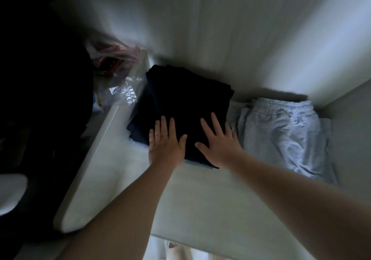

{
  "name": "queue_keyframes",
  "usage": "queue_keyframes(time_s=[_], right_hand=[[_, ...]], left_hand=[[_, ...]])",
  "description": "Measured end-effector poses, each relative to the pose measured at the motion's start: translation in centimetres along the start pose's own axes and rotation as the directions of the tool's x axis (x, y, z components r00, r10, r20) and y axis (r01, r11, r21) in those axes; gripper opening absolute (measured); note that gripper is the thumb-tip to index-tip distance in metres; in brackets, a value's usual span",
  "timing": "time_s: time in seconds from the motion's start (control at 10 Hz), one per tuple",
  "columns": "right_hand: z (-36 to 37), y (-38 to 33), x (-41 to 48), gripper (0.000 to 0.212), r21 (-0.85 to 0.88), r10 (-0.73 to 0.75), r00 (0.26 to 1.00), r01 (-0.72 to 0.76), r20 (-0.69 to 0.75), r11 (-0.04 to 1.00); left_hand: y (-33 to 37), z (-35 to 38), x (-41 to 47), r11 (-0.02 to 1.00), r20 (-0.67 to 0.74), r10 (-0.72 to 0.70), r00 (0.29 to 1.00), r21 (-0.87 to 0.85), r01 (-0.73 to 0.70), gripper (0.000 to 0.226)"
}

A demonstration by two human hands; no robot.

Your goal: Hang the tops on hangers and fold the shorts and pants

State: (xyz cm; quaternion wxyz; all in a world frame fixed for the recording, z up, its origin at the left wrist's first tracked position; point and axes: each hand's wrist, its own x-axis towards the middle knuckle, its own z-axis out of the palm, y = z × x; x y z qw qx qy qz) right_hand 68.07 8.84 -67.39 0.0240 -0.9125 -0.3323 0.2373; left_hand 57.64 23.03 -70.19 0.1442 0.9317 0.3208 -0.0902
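Observation:
A stack of folded dark garments (186, 97) lies on a white shelf (200, 199) inside a closet. My left hand (165, 141) presses flat on the stack's near left part, fingers straight. On its near right part lies my right hand (218, 141), flat too, with the fingers spread. To the right of the stack sit folded light grey pants (281, 131) with an elastic waistband toward the back wall.
A white divider panel (96, 159) runs along the left of the shelf. Behind it are clear plastic bags (118, 75) with red contents. Dark hanging clothes (40, 79) fill the far left. White walls close the shelf at the back and right.

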Motion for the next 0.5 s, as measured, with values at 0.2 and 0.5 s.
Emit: queue_keyframes(time_s=[0.2,0.5], right_hand=[[3.2,-0.9,-8.5,0.081,-0.007,0.035,0.997,-0.035,0.068,0.999],[3.6,-1.7,-16.5,0.073,-0.083,0.043,0.997,-0.038,0.058,0.996]], left_hand=[[-0.8,2.1,-9.6,0.991,0.218,0.047,0.975,-0.131,-0.018,0.076],[-3.4,2.7,-17.3,0.989,0.210,0.149,0.966,-0.036,-0.144,0.070]])
